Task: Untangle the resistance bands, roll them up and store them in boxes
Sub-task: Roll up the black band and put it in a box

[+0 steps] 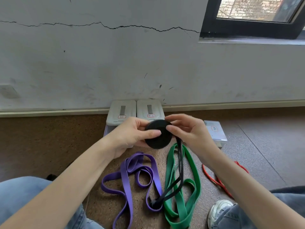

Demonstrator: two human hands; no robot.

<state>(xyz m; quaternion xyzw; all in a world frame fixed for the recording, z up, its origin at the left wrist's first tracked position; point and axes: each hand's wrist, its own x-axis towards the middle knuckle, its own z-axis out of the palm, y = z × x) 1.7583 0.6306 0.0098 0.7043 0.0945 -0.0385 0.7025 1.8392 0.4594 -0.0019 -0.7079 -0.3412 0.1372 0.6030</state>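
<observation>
Head view: both hands, left hand [132, 134] and right hand [186, 129], grip the half-rolled black band [157, 134]; next, wind in its hanging tail [180, 162].

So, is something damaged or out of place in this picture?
Yes. A long jagged crack runs across the wall toward the window. On the floor, the black band's loose tail is caught between the purple band and green band.
</observation>
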